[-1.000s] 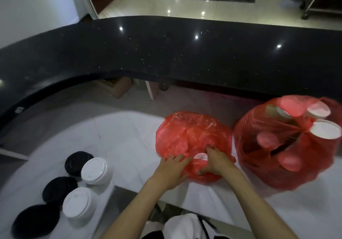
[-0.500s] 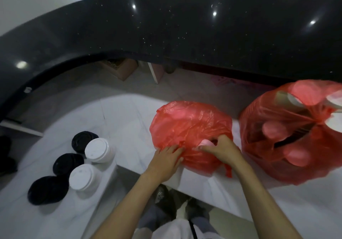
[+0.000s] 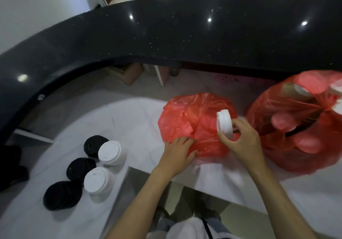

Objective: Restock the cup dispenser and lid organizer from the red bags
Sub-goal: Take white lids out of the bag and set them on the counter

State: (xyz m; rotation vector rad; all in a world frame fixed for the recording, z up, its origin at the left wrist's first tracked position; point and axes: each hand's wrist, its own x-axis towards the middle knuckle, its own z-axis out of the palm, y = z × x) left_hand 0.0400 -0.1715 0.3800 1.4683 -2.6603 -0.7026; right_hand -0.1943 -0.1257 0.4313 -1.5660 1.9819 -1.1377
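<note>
Right hand (image 3: 242, 138) is up over the smaller red bag (image 3: 194, 124) with a short stack of white lids (image 3: 224, 124) pinched between thumb and fingers, the stack tipped on edge so its axis runs roughly left-right, flat face toward the left. Left hand (image 3: 178, 151) lies on the near left side of that same bag, fingers fairly straight and pressing the plastic down, gripping nothing that I can make out. Here's the relation that matters: the lid organizer (image 3: 88, 170) sits well off to the left on the white surface (image 3: 129, 120), on the far side of the left hand from the lids, so the carrying hand is the farther one. My read is a cross-body reach or a hand-over, with the stack turned flat before it drops onto a pile. Count on that side: two white lid stacks (image 3: 109, 152), and three black lid stacks (image 3: 62, 195) in clear view, with more dark shapes at the far left edge that I can't make out. Bags: two red ones, the smaller under the hands and a larger red bag (image 3: 296, 127) just to its right, knotted, with paper cups showing through; several, too bunched to count. No cup dispenser in view.
</note>
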